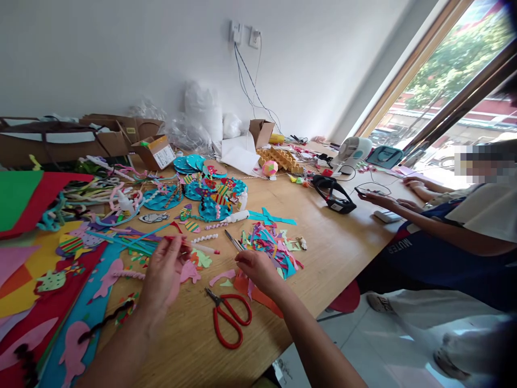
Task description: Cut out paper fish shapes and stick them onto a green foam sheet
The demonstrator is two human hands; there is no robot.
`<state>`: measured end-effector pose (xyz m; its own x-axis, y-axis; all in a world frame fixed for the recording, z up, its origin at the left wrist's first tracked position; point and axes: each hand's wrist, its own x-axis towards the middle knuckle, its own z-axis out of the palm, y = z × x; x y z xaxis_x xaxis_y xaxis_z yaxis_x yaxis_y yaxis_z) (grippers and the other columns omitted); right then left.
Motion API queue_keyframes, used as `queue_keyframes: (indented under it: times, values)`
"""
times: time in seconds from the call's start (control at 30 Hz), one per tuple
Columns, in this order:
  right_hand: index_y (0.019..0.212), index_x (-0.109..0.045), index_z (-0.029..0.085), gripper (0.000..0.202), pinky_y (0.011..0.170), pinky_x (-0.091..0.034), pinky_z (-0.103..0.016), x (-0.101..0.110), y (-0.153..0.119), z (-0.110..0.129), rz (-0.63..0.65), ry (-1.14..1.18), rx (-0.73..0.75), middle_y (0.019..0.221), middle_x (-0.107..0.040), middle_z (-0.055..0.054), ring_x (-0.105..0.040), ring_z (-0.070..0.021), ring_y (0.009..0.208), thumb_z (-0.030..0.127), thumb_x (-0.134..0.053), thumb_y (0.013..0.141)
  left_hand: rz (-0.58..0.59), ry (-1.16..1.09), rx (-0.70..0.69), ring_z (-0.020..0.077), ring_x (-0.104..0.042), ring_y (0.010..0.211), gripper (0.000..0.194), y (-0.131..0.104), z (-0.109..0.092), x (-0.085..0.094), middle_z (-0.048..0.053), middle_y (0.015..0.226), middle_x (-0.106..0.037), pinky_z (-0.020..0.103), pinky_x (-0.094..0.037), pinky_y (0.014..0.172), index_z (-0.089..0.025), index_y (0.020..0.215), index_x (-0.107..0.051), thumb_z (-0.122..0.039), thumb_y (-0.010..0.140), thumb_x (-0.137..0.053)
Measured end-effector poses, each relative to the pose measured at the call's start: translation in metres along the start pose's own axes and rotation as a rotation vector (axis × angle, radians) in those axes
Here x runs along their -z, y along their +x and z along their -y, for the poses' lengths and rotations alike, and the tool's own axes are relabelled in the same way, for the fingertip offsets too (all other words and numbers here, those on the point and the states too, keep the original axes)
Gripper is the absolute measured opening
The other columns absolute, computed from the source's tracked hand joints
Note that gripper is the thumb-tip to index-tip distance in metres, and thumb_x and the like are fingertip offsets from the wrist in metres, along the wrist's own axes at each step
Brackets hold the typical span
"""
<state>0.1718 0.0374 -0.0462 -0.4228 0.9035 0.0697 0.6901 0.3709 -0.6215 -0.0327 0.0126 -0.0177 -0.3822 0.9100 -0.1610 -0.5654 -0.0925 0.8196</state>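
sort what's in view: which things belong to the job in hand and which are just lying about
Likely the job's:
red-handled scissors
coloured paper scraps
pink paper fish
orange paper

Likely just lying about:
black headset
teal case
plastic bags

Red scissors (218,305) on wooden table (327,237)

Looks like a craft workroom, judging by scissors (218,304), paper scraps (269,248), coloured sheets (75,299) and pipe cleaners (95,188) across the tabletop (315,237).

Your slim pale pen (207,248) slants below left of the frame's centre, red tip rightward. Just below it, you have a pink paper fish (190,272), partly hidden.
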Motion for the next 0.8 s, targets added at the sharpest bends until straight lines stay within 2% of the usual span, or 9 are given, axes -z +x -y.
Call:
queue_keyframes:
  times: [0.1,0.17,0.27,0.33,0.47,0.57,0.67,0.8]
  values:
    - [0.096,-0.071,0.017,0.02,0.081,-0.044,-0.03,-0.008,-0.008,0.002,0.048,-0.065,0.053,0.099,-0.071,-0.009,-0.062,-0.0223,0.093,0.009,-0.063,0.079,-0.04,-0.033,-0.011,0.0076,-0.056,0.057,0.042,-0.003,-0.011,0.006,-0.005,0.062,-0.065,0.015,-0.049,0.053,-0.018,0.068,-0.067,-0.038,0.039,-0.09]
    - [0.106,-0.068,0.023,0.027,0.091,-0.039,-0.033,-0.015,-0.015,0.007,0.096,-0.117,0.133,0.112,-0.068,-0.007,-0.057,-0.0237,0.106,0.017,-0.068,0.079,-0.041,-0.033,0.015,0.0084,-0.057,0.057,0.041,-0.01,-0.011,0.009,-0.004,0.063,-0.065,0.016,-0.05,0.052,-0.016,0.067,-0.067,-0.036,0.039,-0.09]
    - [0.113,-0.063,0.027,0.023,0.094,-0.036,-0.036,-0.021,-0.029,0.007,0.135,-0.299,0.272,0.116,-0.067,-0.003,-0.054,-0.021,0.11,0.021,-0.053,0.093,-0.03,-0.009,0.077,0.0092,-0.057,0.058,0.04,-0.021,-0.008,0.015,-0.002,0.065,-0.067,0.016,-0.051,0.051,-0.015,0.066,-0.068,-0.035,0.04,-0.09]
    - [0.114,-0.062,0.026,0.023,0.096,-0.034,-0.036,-0.019,-0.038,-0.001,0.12,-0.339,0.293,0.115,-0.067,-0.003,-0.054,-0.0197,0.11,0.024,-0.05,0.096,-0.029,0.012,0.111,0.0095,-0.056,0.058,0.04,-0.026,-0.005,0.018,-0.001,0.065,-0.067,0.016,-0.051,0.049,-0.015,0.067,-0.069,-0.035,0.04,-0.09]
    - [0.108,-0.066,0.024,0.019,0.094,-0.034,-0.036,-0.009,-0.05,-0.021,0.033,-0.383,0.197,0.111,-0.069,-0.003,-0.056,-0.0211,0.105,0.02,-0.053,0.094,-0.076,0.039,0.16,0.0097,-0.056,0.057,0.043,-0.03,-0.004,0.022,-0.002,0.061,-0.066,0.015,-0.051,0.048,-0.016,0.064,-0.07,-0.036,0.032,-0.092]
    - [0.096,-0.07,0.022,0.016,0.09,-0.037,-0.037,0.0,-0.05,-0.028,-0.013,-0.418,0.102,0.107,-0.071,-0.004,-0.058,-0.0223,0.1,0.017,-0.055,0.092,-0.106,0.043,0.185,0.0096,-0.056,0.056,0.044,-0.031,-0.004,0.023,-0.003,0.059,-0.066,0.015,-0.051,0.048,-0.017,0.062,-0.07,-0.035,0.028,-0.092]
    - [0.091,-0.071,0.02,0.015,0.09,-0.037,-0.037,0.011,-0.046,-0.025,-0.06,-0.435,0.035,0.105,-0.071,-0.006,-0.058,-0.0227,0.101,0.018,-0.056,0.091,-0.114,0.052,0.189,0.0093,-0.056,0.057,0.044,-0.033,-0.002,0.023,-0.003,0.062,-0.067,0.014,-0.051,0.048,-0.017,0.063,-0.07,-0.033,0.028,-0.092]
    - [0.1,-0.069,0.021,0.02,0.09,-0.039,-0.034,0.027,-0.031,-0.014,-0.092,-0.477,-0.102,0.113,-0.067,-0.007,-0.056,-0.022,0.108,0.023,-0.05,0.094,-0.109,0.06,0.215,0.0096,-0.056,0.057,0.044,-0.04,0.001,0.022,-0.003,0.06,-0.067,0.015,-0.05,0.047,-0.016,0.064,-0.071,-0.033,0.029,-0.091]
